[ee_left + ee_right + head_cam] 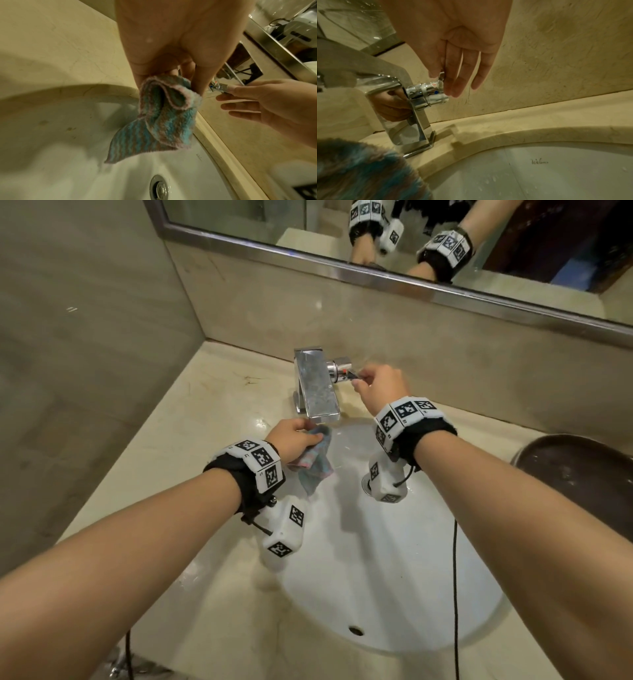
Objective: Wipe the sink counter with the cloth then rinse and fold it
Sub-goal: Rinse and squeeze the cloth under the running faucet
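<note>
Cloth of blue-and-pink striped terry (157, 121) hangs bunched from the left hand (291, 440), pinched between thumb and fingers just under the square chrome faucet spout (317, 392), over the white oval basin (394, 577). Right hand (380, 386) pinches the small lever on the chrome side knob (428, 93). Best to ease the lever gently, keeping the fabric centred beneath the outlet to limit splashing.

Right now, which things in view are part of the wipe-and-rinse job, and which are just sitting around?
Part of the job:
- striped cloth, gripped by the left hand under the spout
- faucet
- faucet handle, pinched by the right hand
- sink basin
- counter

Just lying about:
- dark bowl at the counter's right
- mirror
</note>
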